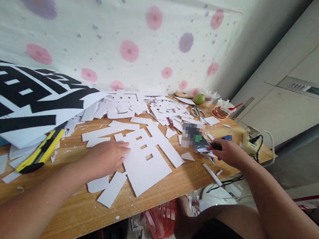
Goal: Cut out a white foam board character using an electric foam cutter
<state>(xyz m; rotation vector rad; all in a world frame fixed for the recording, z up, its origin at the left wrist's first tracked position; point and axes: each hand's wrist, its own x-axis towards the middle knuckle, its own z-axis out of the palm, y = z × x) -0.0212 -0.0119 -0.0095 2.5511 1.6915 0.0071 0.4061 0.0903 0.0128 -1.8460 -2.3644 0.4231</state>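
Observation:
My left hand (pixel 111 156) lies on the left edge of a white cut-out board (pixel 148 176) with small rectangular holes, its fingers stretched out over it. Strips of the same white material (pixel 112 191) lie just below that hand. Over the right part of the table, my right hand (pixel 228 153) is closed around a slim black pen-like tool (pixel 216 146); its far end is hard to make out. Right beside the tool lies a dark flat object (pixel 201 145), partly blurred out. A yellow and black utility knife (pixel 42 151) rests left of my left hand.
White offcuts (pixel 120 107) pile along the back of the wooden table (pixel 77 218). Sheets with bold black shapes (pixel 31 96) stand at left. Scissors (pixel 197 112), a green fruit (pixel 199 99) and a paper cup (pixel 221 109) are at back right. A red basket (pixel 161 220) sits below.

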